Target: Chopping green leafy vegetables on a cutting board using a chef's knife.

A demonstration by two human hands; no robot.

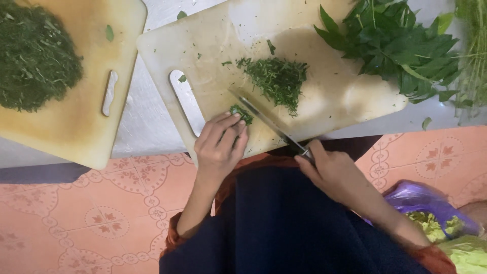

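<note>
Dim warm light, soft blur — faint shadows

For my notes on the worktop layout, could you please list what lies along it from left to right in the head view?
Heap of chopped greens on the left cutting board → small chopped pile on the middle cutting board → bunch of whole leaves → thin green stalks.

two cutting boards (324,96), one knife (269,124), two hands (220,147).

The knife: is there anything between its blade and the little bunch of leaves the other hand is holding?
Nothing visible. The knife, held by the right hand, lies with its blade right beside the small leaf bundle pinned under the left hand fingertips. The chopped pile sits on the blade's far side.
</note>
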